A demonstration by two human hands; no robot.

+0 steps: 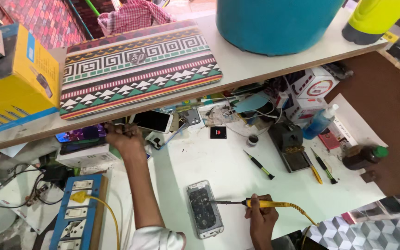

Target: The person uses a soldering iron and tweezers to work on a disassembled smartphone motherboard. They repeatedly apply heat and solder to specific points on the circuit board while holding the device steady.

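The right hand (pixel 260 217) grips a soldering iron (pixel 255 203), tip on the opened phone (pixel 203 209). Beyond the phone, the left hand (pixel 125 137) reaches under the shelf (pixel 255 60); its grip cannot be told. Soldering appears unfinished.

A yellow-and-blue carton (pixel 17 78) sits at the shelf's left end; white-and-red boxes (pixel 309 90) stack at the worktop's back edge, beside a dark-screened phone (pixel 153 121).

An opened phone (pixel 203 209) lies on the table (pixel 218 162), a screwdriver (pixel 259 165) behind it, beneath a shelf (pixel 255 58).
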